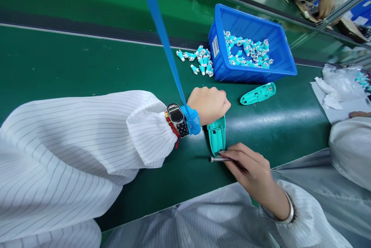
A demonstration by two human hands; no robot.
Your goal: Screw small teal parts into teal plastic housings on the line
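Note:
My left hand (209,105), with a watch and a blue wrist strap, is curled closed over the far end of a teal plastic housing half (217,137). Its fingertips are hidden under the hand. The housing lies hollow side up on the green bench, showing ribs and small dark parts inside. At its near end, the fingers of my right hand (251,166) are pinched around a thin metal rod (220,159), whose blunt tip points left. The thumb and index fingertips are at the housing's near edge. Another teal housing half (257,93) lies farther right.
A blue bin (255,74) holds many small teal-and-white parts, with a loose pile of the same parts (203,60) beside it. A blue cord (162,31) runs up from my left wrist. Plastic bags (344,81) lie at right. Across the bench shows another person's hand (326,2).

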